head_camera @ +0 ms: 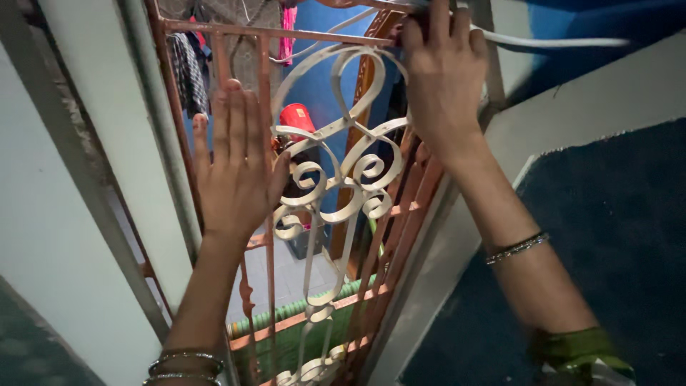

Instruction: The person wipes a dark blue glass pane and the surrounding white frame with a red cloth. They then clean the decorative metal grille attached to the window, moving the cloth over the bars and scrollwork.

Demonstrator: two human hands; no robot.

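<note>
The metal grille (336, 193) fills the middle of your view, a rust-orange frame of thin bars with a cream scrollwork panel (350, 179) curling through its centre. Your left hand (239, 168) lies flat against the bars at about 9 o'clock from the scrollwork, fingers spread and pointing up, palm pressed on the frame rather than closed round anything. Your right hand (443, 71) is up at 1 o'clock, at the top rail of the grille, fingers curled over the rail's end; whether they close on the rail or on the white cable (550, 43) passing there you cannot tell, since the hand is blurred. That cable runs off toward 2 o'clock. Bangles (186, 364) ring your left wrist at 7 o'clock, and a bracelet (518, 246) crosses your right forearm at 4 o'clock. Through the bars, near 11 o'clock, sits a red container (296, 118) before a blue wall (321, 86).
</note>
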